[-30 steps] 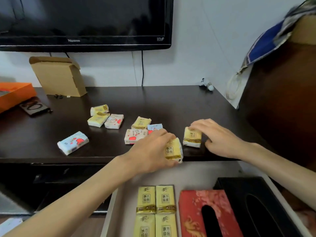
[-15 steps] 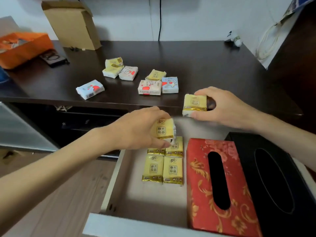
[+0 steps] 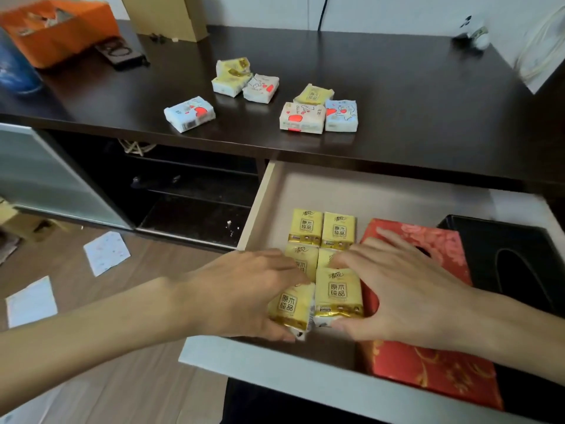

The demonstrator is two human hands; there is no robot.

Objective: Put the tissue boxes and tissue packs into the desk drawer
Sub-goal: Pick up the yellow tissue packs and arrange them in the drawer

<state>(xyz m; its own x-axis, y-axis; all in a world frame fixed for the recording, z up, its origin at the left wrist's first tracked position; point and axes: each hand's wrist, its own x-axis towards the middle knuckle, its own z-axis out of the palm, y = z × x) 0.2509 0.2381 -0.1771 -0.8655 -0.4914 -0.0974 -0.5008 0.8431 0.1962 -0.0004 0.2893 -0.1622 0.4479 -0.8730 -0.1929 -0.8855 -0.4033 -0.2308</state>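
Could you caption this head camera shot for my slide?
Left hand and right hand each set a yellow tissue pack into the open drawer.

I am in a home, a living room by the look of it: a dark wooden desk stands against a white wall with a cable running down it, wood-plank floor lies below, a cardboard box and orange box clutter the top
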